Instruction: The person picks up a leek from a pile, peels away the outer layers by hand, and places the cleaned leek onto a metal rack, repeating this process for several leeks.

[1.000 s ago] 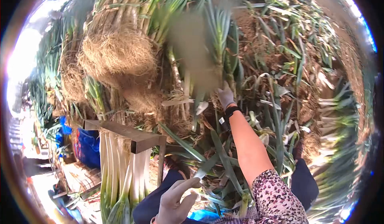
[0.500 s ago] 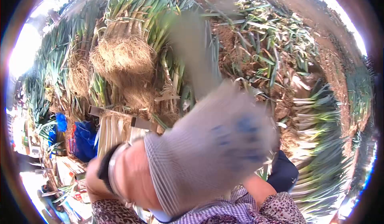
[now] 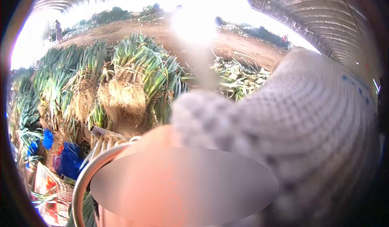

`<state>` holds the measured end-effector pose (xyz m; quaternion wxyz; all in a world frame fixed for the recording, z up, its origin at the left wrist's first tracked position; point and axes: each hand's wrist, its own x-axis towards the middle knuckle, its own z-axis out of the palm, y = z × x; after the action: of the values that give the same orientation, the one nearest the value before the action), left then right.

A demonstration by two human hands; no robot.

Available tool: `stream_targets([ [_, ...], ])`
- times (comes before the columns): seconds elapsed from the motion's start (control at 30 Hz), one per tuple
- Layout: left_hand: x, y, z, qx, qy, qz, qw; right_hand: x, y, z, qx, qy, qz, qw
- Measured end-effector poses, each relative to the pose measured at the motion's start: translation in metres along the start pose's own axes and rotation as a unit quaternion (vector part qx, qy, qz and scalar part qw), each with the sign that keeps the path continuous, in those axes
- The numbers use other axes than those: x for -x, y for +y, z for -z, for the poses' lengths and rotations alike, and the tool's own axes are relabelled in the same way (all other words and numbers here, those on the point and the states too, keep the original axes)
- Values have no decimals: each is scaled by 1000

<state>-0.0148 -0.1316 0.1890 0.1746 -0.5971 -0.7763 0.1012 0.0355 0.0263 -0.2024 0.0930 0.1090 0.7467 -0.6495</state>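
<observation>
My left hand [image 3: 300,125], in a pale knitted glove with blue marks, is raised right in front of the camera and fills the lower right. It is too close and blurred to show how its fingers are set or whether they hold anything. A silvery bangle [image 3: 83,178] circles the bare wrist at lower left. A smooth grey oval hides part of the wrist and glove. My right hand is not in view. Beyond my left hand, a tied bundle of leeks [image 3: 139,68] stands with its pale roots [image 3: 125,95] facing me.
More leeks [image 3: 56,73] are stacked at the left. Below them are a blue bag [image 3: 69,160] and a pale plastic basket [image 3: 63,194]. Loose leek trimmings [image 3: 239,81] lie on bare soil [image 3: 162,34] farther back. A person [image 3: 58,31] stands far left, under an arched roof [image 3: 308,4].
My left hand has come up closer to the camera and spread across the right side. The view has tilted up, showing the roof and far ground. My right forearm has left the view.
</observation>
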Motion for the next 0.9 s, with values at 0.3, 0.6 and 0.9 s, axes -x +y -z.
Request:
stream_targets([
  [0.3, 55, 24, 10, 33, 143, 74, 986, 25, -46, -17, 105, 52, 78, 990],
  [0.6, 104, 5, -309, 763, 303, 381, 425, 63, -62, -8, 116, 14, 234, 965],
  [0.9, 127, 26, -384, 853, 353, 357, 144, -67, -21, -84, 17, 0, 183, 983],
])
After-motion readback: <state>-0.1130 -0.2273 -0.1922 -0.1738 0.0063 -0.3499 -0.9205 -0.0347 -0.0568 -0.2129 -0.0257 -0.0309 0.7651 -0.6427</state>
